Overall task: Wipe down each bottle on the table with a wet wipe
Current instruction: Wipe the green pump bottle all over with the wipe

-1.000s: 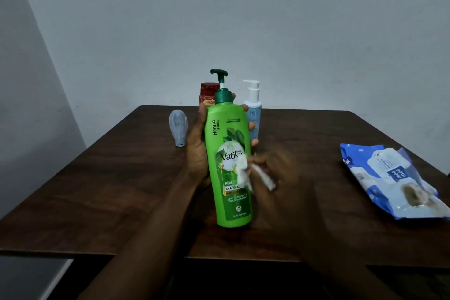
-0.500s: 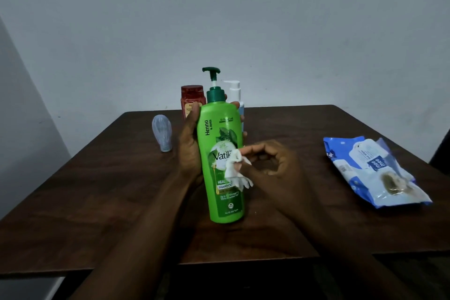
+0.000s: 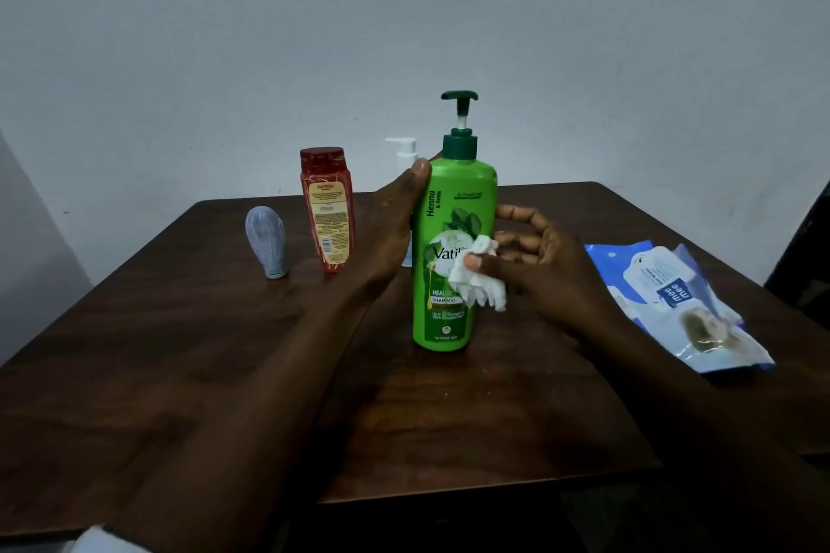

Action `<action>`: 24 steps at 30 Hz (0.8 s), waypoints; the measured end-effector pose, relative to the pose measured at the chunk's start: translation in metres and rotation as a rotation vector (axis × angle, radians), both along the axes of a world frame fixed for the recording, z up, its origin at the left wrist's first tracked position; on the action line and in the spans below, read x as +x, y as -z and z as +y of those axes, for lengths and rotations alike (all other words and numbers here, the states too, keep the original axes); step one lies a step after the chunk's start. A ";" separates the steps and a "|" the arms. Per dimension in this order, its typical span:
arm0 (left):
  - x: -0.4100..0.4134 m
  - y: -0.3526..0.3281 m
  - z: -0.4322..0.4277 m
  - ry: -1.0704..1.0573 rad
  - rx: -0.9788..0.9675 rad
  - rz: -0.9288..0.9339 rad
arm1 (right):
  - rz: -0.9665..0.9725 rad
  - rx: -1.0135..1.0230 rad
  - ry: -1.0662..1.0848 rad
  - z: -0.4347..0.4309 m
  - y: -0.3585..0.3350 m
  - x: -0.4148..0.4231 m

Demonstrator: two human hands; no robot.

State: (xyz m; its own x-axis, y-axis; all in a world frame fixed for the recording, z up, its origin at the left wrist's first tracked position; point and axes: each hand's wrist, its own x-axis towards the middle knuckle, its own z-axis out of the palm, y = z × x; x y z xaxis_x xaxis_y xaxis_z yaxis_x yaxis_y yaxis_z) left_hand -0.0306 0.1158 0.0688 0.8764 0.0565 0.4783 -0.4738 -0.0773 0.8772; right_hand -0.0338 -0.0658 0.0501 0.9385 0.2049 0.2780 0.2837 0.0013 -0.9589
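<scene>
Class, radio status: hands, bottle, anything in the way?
Left hand grips green bottle. Right hand holds wipe against its label. Red bottle stands apart, behind.

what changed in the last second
The right hand closed in on the green shampoo bottle, its fingers now round the bottle's right side, thumb pressing the wet wipe on the label. The left hand still grips the bottle; wipes pack unmoved.

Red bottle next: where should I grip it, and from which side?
Probably round the labelled middle of the red bottle, from the front, with the left hand, nearest once it frees the green bottle. It stands upright, broad label face toward the camera, with a gap to the grey bottle beside it.
</scene>
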 end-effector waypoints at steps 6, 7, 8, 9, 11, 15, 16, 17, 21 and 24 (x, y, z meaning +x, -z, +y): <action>0.013 -0.015 0.008 0.036 0.177 0.000 | -0.136 -0.152 0.157 -0.013 0.002 0.034; 0.018 -0.017 0.007 0.048 0.195 -0.011 | -0.136 -0.164 0.173 -0.015 0.002 0.039; 0.024 -0.018 0.006 0.055 0.213 -0.010 | -0.138 -0.175 0.182 -0.017 0.001 0.045; 0.031 -0.019 0.004 0.057 0.226 0.003 | -0.148 -0.187 0.193 -0.018 0.001 0.050; 0.044 -0.021 -0.001 0.013 0.258 0.013 | -0.178 -0.217 0.232 -0.019 0.000 0.063; 0.065 -0.021 -0.004 -0.187 0.388 -0.069 | -0.226 -0.259 0.278 -0.017 0.003 0.091; 0.069 -0.021 -0.004 -0.213 0.390 -0.066 | -0.229 -0.261 0.281 -0.016 0.004 0.096; 0.073 -0.020 -0.004 -0.229 0.386 -0.057 | -0.233 -0.258 0.277 -0.015 0.005 0.102; 0.089 -0.017 -0.003 -0.290 0.387 -0.043 | -0.255 -0.256 0.282 -0.010 0.006 0.120; 0.098 -0.018 -0.003 -0.304 0.381 -0.043 | -0.257 -0.262 0.282 -0.008 0.007 0.129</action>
